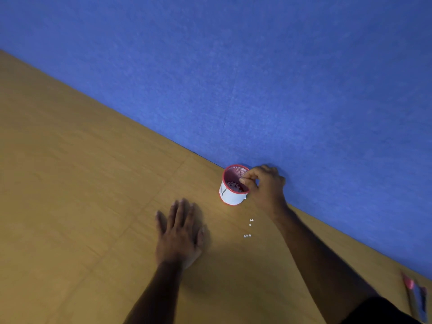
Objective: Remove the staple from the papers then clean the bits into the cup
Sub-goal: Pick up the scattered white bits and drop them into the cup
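Observation:
A red mesh cup [231, 195] with a white paper band stands on the wooden table against the blue partition; small bits lie in its bottom. My right hand [265, 183] hovers over the cup's right rim, thumb and fingertips pinched together above the opening; whatever they pinch is too small to see. My left hand [180, 230] lies flat on the table, fingers straight, to the left of the cup. Several tiny white paper bits [249, 228] lie on the table in front of the cup, between my two arms. No papers or staple are in view.
The wooden table [81, 195] runs along a blue fabric partition [257, 78]. At the bottom right edge lie a pink-tipped tool and a dark blue object [416, 298], blurred.

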Motion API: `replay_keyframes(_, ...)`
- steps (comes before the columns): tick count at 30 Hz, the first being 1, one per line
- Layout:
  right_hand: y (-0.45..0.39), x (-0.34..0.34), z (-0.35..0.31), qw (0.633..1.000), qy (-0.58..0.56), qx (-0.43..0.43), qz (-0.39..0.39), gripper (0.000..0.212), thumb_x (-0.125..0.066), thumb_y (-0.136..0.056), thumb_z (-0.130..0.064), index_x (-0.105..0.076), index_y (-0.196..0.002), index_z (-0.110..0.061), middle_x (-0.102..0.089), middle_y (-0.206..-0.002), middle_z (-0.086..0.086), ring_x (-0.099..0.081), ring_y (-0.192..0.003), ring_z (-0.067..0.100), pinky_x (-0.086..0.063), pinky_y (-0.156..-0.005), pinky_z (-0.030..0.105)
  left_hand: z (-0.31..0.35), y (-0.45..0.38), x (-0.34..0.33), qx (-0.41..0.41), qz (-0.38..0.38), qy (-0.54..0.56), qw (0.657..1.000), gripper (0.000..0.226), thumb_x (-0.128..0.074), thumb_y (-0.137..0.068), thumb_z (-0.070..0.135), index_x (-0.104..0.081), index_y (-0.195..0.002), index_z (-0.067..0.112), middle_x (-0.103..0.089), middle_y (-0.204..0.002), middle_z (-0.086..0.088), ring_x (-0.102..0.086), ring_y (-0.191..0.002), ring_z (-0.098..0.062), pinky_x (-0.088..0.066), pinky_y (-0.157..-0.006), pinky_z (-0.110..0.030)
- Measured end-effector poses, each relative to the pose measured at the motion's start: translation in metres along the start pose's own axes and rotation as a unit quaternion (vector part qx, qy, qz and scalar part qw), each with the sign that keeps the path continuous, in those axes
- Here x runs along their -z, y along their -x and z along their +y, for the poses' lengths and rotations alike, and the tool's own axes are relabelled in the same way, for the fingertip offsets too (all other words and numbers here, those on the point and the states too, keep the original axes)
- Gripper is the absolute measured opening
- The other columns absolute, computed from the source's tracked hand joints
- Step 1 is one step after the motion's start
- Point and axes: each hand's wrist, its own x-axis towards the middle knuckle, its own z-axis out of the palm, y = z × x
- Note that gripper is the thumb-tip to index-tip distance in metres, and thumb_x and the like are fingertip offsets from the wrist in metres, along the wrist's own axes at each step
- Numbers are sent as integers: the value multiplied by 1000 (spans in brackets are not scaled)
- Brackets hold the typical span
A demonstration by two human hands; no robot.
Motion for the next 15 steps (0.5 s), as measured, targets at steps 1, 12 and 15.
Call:
replay_keyframes(1, -1, 1, 0, 1000, 6, -4, -8, 8, -78, -82, -26, -72, -81, -21, -72, -90, -4, -58, -101, 23, -31, -82, 34, 0, 0, 0, 1, 0, 0, 1000, 70, -35, -91, 55, -43, -149, 18, -39, -158, -11, -32, -148, -30, -18, -117, -67)
replay_keyframes(12, 8, 6, 0, 995, -86, -49, 29, 9, -81, -77, -17, -72, -76, -21, -60, -68, -28, -68, -88, 24, -50, -87, 54, -2, 0, -4, -6, 3, -1, 1000, 69, -36, -92, 55, -41, -150, 18, -38, -159, -10, -31, -149, -30, -14, -118, -65)
replay_keyframes(15, 19, 6, 4, 988, -106, -48, 100, 12, -78, -79, -28, -72, -72, -20, -64, -66, -19, -66, -78, 21, -54, -77, 47, -2, -1, -3, -6, 3, -4, 1000, 69, -36, -92, 55, -40, -151, 19, -37, -159, -10, -31, -149, -30, -15, -117, -66)
